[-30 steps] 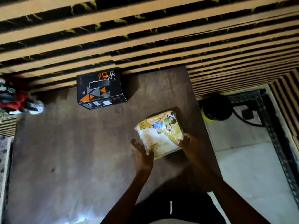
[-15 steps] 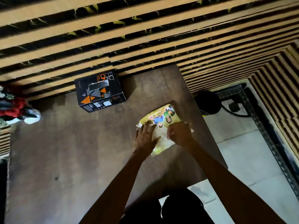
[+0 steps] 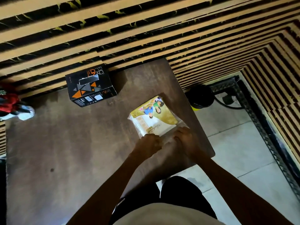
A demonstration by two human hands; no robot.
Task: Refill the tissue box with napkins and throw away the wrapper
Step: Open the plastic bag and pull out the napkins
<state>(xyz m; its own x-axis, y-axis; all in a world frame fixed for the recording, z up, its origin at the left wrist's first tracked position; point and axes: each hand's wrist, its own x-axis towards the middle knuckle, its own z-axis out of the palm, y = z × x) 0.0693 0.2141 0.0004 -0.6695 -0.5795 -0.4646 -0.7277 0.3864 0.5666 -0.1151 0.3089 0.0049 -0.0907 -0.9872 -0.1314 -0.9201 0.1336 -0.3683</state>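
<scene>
The pack [image 3: 153, 116] of napkins is found sealed in a clear, glossy wrapper [image 3: 168, 133], lying flat on the brown surface [image 3: 65, 143] near its right edge, at about 3 o'clock from the surface's middle. The wrapper's near end is taken up by both hands. The left hand [image 3: 150, 142] is closed, fingers curled onto the film at the pack's 6 o'clock edge; the right hand [image 3: 184, 135] is likewise closed on the film just beside it, at the 5 o'clock corner. Whether the seam has parted cannot be told.

The pack is judged light and soft: a stack that will yield under pressure and sag if lifted by one end. The film is judged slippery and thin, best taken at the loose seam flap, where it can be pinched and pulled apart, not across the taut printed face.

The tissue box [image 3: 90, 85], black with orange triangles, stands well apart at 10 o'clock from the pack, against the striped wall [image 3: 146, 30]. Its top slot is seen; no napkins are seen in it. A dark round bin [image 3: 201, 96] stands on the floor [image 3: 235, 151] at 2 o'clock from the pack, just past the surface's edge. A red-and-white object [image 3: 14, 108] is noted at the far left edge.
</scene>
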